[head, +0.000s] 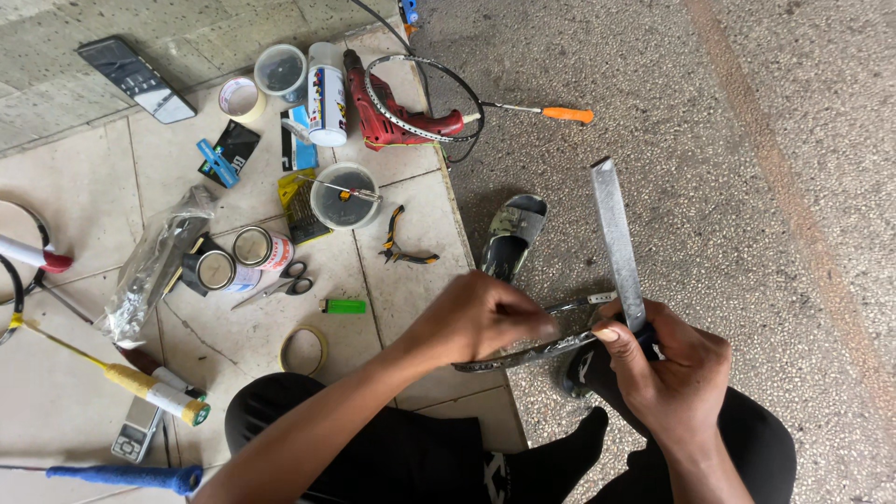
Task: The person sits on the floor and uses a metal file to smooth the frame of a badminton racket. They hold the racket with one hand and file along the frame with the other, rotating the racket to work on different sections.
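Note:
My left hand [481,317] pinches a thin dark racket frame piece [532,353] that runs across in front of me. My right hand [667,369] grips a flat grey metal file [616,238], its blade pointing up and away; my thumb presses the blade against the frame. Both hands hover over my black-trousered knees, above the edge where the tiled floor meets rough concrete.
A slipper [511,235] lies just beyond my hands. Left on the tiles: pliers [399,241], green lighter [344,306], scissors [280,283], tape roll [303,349], small tins [263,247], spray can [327,93], red drill [397,117], a racket [420,93], a plastic bag [154,261].

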